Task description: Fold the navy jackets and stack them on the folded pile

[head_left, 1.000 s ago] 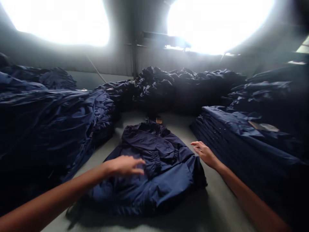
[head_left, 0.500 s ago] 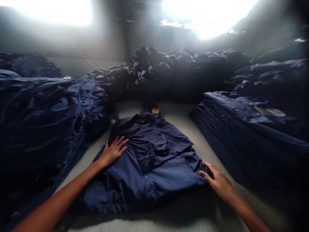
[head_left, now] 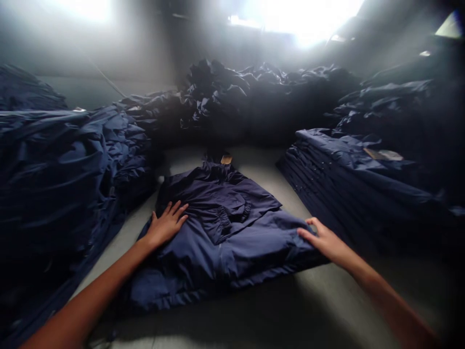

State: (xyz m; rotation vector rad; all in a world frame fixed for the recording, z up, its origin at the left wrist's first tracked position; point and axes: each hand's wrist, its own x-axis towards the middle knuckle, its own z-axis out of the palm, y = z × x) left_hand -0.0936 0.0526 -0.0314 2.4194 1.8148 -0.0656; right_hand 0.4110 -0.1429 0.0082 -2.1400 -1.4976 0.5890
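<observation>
The room is rather dim, with a pale grey work surface (head_left: 263, 167) below. Behind stands a grey wall (head_left: 141, 68), and a thin line (head_left: 105, 76) slants across it at left. Above, two white glares (head_left: 316, 17) spread a hazy light.

one head-worn camera looks forward and down from near a spread navy-blue fabric jacket (head_left: 250, 259), facing a rumpled dark-blue cloth heap (head_left: 254, 94) farther off.
</observation>
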